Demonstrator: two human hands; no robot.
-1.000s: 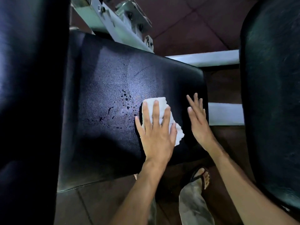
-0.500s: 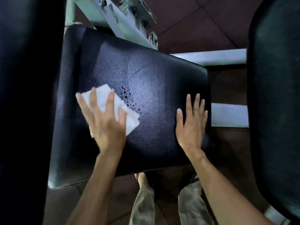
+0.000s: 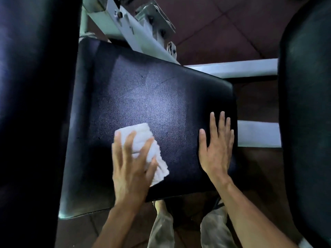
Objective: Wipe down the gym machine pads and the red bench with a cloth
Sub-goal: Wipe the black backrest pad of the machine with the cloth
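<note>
A black padded seat [image 3: 157, 97] of the gym machine fills the middle of the view. My left hand [image 3: 131, 169] presses a folded white cloth [image 3: 152, 153] flat onto the pad's near middle, fingers spread over it and blurred by motion. My right hand [image 3: 217, 147] lies flat and open on the pad's right side, fingers together, holding nothing. The pad's surface looks evenly shiny, with no droplets showing. No red bench is in view.
A tall black pad [image 3: 32, 104] rises at the left and another black pad [image 3: 308, 122] at the right. The white metal frame [image 3: 136, 33] runs behind the seat, with white bars [image 3: 258, 133] on the right. Dark red floor tiles and my legs [image 3: 161, 230] lie below.
My left hand swept the cloth from the pad's right middle to its left side, then back toward the near middle. The dark droplets are gone. My right hand stayed flat on the right side.
</note>
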